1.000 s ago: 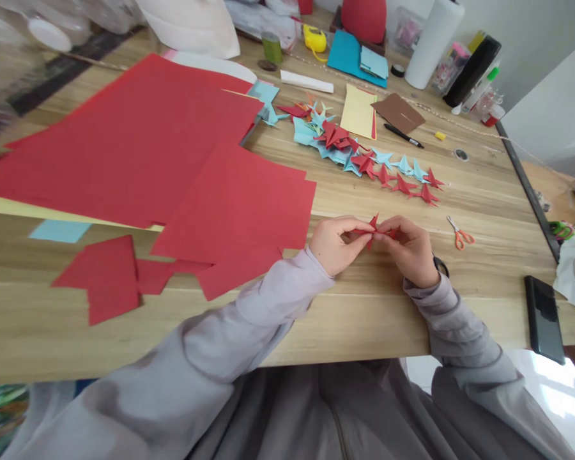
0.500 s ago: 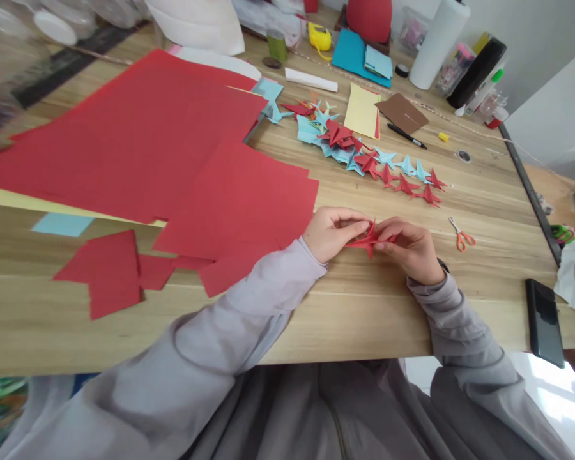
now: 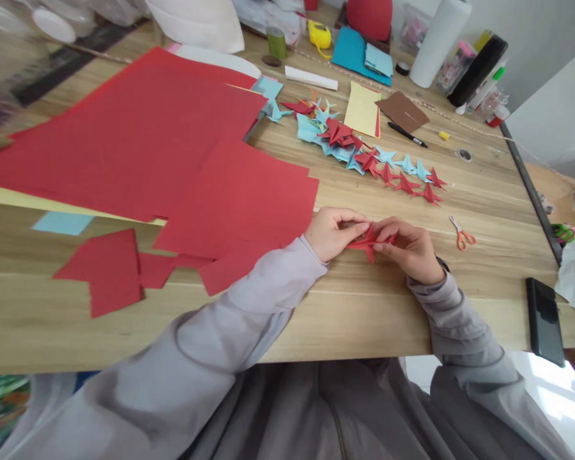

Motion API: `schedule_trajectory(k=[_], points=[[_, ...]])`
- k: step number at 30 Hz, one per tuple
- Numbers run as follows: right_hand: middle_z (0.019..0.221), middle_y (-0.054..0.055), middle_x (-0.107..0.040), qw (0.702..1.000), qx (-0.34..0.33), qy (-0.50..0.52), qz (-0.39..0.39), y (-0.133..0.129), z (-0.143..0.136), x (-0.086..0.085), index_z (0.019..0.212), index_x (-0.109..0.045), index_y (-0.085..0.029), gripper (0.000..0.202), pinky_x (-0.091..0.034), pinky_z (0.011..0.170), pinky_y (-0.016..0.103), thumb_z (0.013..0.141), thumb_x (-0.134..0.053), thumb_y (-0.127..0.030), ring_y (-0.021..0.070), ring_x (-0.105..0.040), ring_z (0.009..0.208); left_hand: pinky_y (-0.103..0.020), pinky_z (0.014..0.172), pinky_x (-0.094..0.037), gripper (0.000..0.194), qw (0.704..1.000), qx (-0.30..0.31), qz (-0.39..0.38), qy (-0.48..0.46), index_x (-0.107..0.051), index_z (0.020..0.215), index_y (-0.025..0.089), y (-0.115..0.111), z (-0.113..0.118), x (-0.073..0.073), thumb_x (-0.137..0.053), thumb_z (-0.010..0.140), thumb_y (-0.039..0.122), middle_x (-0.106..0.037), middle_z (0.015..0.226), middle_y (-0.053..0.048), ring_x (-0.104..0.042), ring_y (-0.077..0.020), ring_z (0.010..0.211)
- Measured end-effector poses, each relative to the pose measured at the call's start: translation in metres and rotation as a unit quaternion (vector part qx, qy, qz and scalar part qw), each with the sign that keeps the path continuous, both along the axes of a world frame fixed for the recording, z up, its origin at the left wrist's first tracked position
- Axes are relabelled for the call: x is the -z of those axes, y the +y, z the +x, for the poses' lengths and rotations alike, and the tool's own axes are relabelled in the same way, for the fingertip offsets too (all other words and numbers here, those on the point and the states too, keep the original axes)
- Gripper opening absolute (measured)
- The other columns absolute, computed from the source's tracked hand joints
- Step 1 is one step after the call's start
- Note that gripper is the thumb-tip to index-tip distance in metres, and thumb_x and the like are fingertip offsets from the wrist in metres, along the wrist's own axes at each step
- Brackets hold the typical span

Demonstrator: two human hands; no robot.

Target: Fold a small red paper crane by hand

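Between my two hands is a red origami crane, its pointed flaps sticking out above and below the fingertips. My left hand pinches its left side with thumb and fingers. On the other side, my right hand grips its right part, partly covering it. Farther back lie folded red paper cranes and light blue paper cranes in a loose row. Large red paper sheets spread to the left of my left hand.
Orange-handled scissors lie right of my right hand, and a black phone rests near the front right edge. Smaller red paper pieces are at the front left. Behind are yellow paper, a black pen and a yellow tape measure.
The crane's flaps have spread slightly and its lower point sits a little lower. Both hands keep nearly the same place and grip.
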State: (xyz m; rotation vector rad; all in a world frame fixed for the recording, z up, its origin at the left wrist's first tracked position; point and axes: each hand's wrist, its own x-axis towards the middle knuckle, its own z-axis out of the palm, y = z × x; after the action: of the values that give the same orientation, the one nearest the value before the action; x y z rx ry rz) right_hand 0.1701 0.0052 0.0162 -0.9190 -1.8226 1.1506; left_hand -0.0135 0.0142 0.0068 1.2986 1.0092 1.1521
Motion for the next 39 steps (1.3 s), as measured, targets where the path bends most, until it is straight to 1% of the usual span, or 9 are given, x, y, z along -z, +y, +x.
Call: schedule_trajectory(k=[4,8,12,18,21,26,32,36,39], points=[[0.098,0.005,-0.063,1.0,0.01,-0.016,0.01,-0.0005,0.0018,0.0014,0.076,-0.065,-0.021,0.012,-0.049,0.085,0.037,0.076,-0.071,-0.031,0.0178,-0.061,0.093,-0.029,0.069,-0.055,0.016,1.0,-0.002,-0.001,0.019,-0.075,0.077,0.015,0.0005,-0.0005,0.0004,-0.071,0.067,0.027,-0.074,0.078,-0.007,-0.067,-0.0177,0.072],[0.098,0.005,-0.063,1.0,0.004,-0.021,0.011,0.0001,0.0016,-0.0003,0.076,-0.065,-0.021,0.013,-0.05,0.084,0.036,0.076,-0.071,-0.032,0.0176,-0.061,0.092,-0.029,0.068,-0.055,0.016,1.0,0.006,-0.008,0.018,-0.075,0.077,0.016,0.001,-0.0008,0.001,-0.071,0.067,0.029,-0.074,0.078,-0.006,-0.067,-0.0176,0.072],[0.095,0.005,-0.064,1.0,-0.019,-0.009,-0.002,0.0012,0.0026,-0.0026,0.075,-0.065,-0.021,0.014,-0.051,0.082,0.036,0.077,-0.07,-0.033,0.017,-0.062,0.089,-0.028,0.064,-0.054,0.016,0.999,0.019,-0.031,0.011,-0.074,0.075,0.014,0.0005,-0.0005,0.0017,-0.071,0.068,0.029,-0.073,0.072,-0.006,-0.066,-0.0158,0.065],[0.093,0.005,-0.064,0.999,-0.039,0.018,-0.017,0.0021,0.0043,-0.0026,0.076,-0.065,-0.02,0.011,-0.05,0.085,0.036,0.077,-0.07,-0.03,0.0175,-0.062,0.09,-0.026,0.064,-0.054,0.017,0.999,0.023,-0.039,0.022,-0.074,0.077,0.013,-0.0015,0.0011,-0.0008,-0.07,0.07,0.027,-0.072,0.071,-0.005,-0.065,-0.0148,0.065],[0.094,0.006,-0.064,0.999,-0.041,0.018,-0.018,0.002,0.0041,-0.0026,0.076,-0.065,-0.02,0.01,-0.05,0.085,0.036,0.077,-0.07,-0.029,0.0178,-0.061,0.09,-0.025,0.062,-0.053,0.015,0.999,0.018,-0.042,0.028,-0.073,0.077,0.012,-0.002,0.0024,-0.0019,-0.067,0.072,0.025,-0.072,0.07,-0.004,-0.065,-0.0138,0.063],[0.094,0.005,-0.064,0.999,-0.038,0.019,-0.015,0.0021,0.0041,-0.0029,0.076,-0.065,-0.021,0.007,-0.049,0.085,0.035,0.077,-0.07,-0.026,0.0175,-0.061,0.09,-0.025,0.065,-0.054,0.014,0.999,0.004,-0.033,0.018,-0.073,0.076,0.012,-0.0026,0.0035,-0.0021,-0.066,0.071,0.023,-0.073,0.072,-0.005,-0.065,-0.0133,0.064],[0.094,0.005,-0.063,0.999,-0.04,0.025,-0.017,0.0022,0.0052,-0.003,0.077,-0.065,-0.021,0.006,-0.048,0.086,0.036,0.077,-0.07,-0.024,0.0173,-0.06,0.091,-0.025,0.06,-0.054,0.02,0.999,-0.008,-0.051,-0.012,-0.074,0.079,0.012,-0.003,0.0032,-0.0035,-0.07,0.069,0.029,-0.072,0.068,-0.005,-0.063,-0.0129,0.059],[0.094,0.005,-0.063,0.999,-0.035,0.016,-0.019,0.0021,0.0051,-0.0028,0.076,-0.065,-0.02,0.008,-0.048,0.086,0.036,0.076,-0.071,-0.025,0.0176,-0.06,0.091,-0.025,0.056,-0.053,0.028,0.995,-0.02,-0.078,-0.052,-0.073,0.078,0.011,-0.0035,0.0027,-0.006,-0.073,0.066,0.036,-0.07,0.065,-0.005,-0.061,-0.0115,0.053],[0.094,0.005,-0.063,0.999,-0.035,0.012,-0.017,0.0019,0.0049,-0.0027,0.076,-0.065,-0.02,0.008,-0.048,0.086,0.036,0.076,-0.071,-0.026,0.0176,-0.06,0.091,-0.025,0.055,-0.053,0.033,0.993,-0.017,-0.096,-0.068,-0.073,0.077,0.011,-0.0036,0.0028,-0.0062,-0.074,0.064,0.04,-0.07,0.064,-0.005,-0.061,-0.0116,0.053]])
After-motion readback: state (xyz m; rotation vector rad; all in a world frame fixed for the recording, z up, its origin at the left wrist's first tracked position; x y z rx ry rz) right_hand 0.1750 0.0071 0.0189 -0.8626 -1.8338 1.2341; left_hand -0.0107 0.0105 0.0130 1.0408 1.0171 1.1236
